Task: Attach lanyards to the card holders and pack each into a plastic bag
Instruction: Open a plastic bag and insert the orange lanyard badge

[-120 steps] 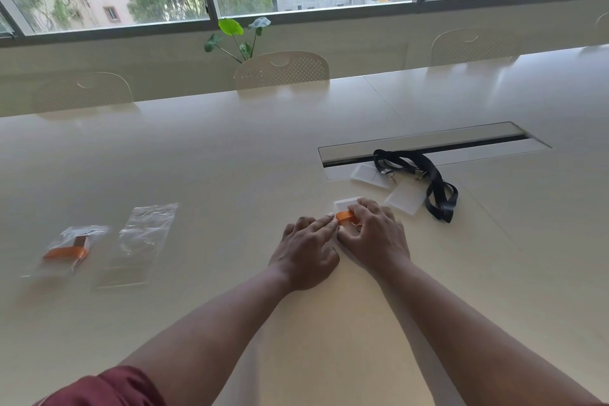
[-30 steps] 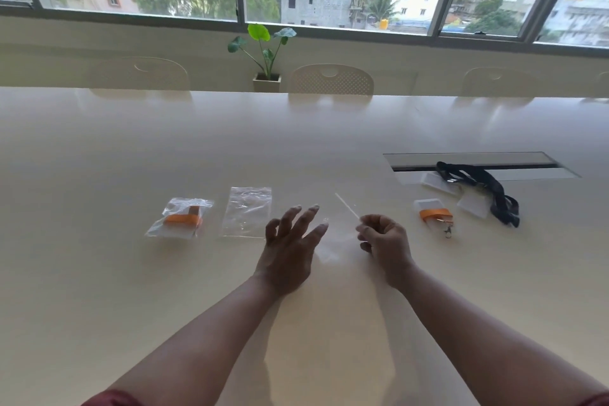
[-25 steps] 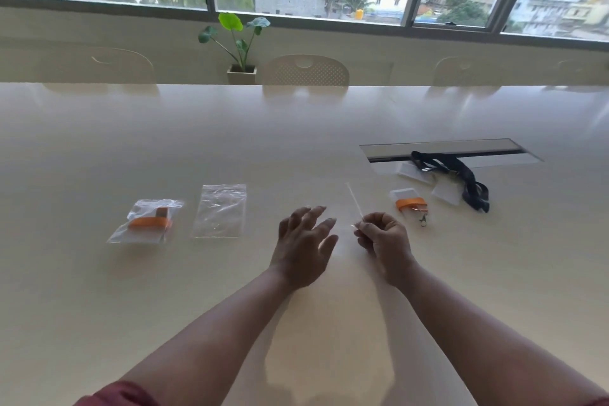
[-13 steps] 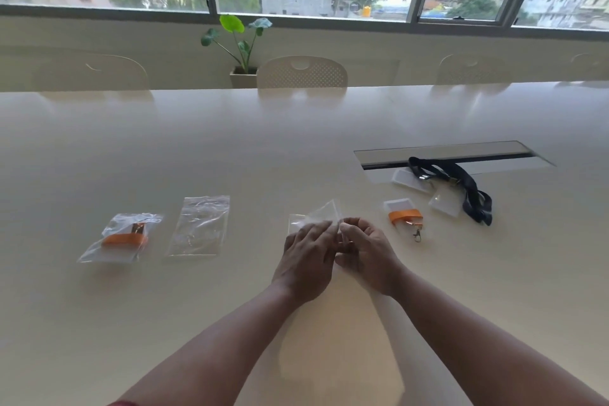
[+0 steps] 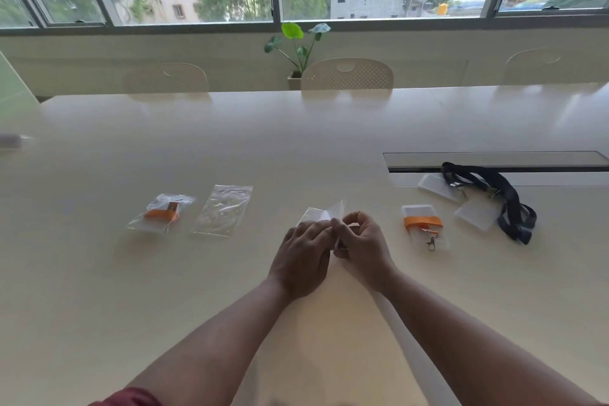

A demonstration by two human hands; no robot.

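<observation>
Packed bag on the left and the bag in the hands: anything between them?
Head view: one empty clear plastic bag lies flat between the packed bag and the bag that both hands pinch; otherwise bare table.

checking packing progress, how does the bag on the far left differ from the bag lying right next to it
The far-left bag holds a card holder with an orange lanyard; the bag beside it holds nothing visible. The far-left bag looks puffed and crumpled around its contents; its neighbour lies flat. Both are clear plastic, lie on the table left of the hands, and neither is touched.
</observation>
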